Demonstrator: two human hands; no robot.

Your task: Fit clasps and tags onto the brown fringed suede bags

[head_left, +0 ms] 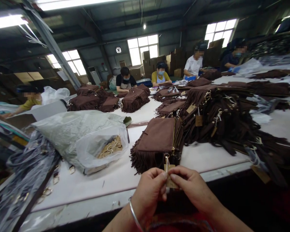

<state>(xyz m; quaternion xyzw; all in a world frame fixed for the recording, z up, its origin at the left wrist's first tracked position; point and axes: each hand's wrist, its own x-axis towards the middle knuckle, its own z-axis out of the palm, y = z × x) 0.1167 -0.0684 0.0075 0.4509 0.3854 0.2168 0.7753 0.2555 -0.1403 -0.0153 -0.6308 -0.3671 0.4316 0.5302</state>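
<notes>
A tan paper tag (171,183) hangs in front of the table edge, and my right hand (193,185) pinches it between thumb and fingertips. Beside it, my left hand (149,185) is closed at the tag's left edge, on the white string (167,161). That string runs up to a gold ring on the zipper side of a brown fringed bag (157,133). The bag lies flat on a short stack of similar ones, fringe hanging to the left and front. My fingers partly cover the tag and the string's lower end.
On the left of the white table (87,190) lies a plastic sack (103,135) with tan tags and strings inside. Plastic-wrapped straps (31,167) with metal clasps are at far left. A large bag pile (215,112) stands right. Several co-workers sit or stand across the table.
</notes>
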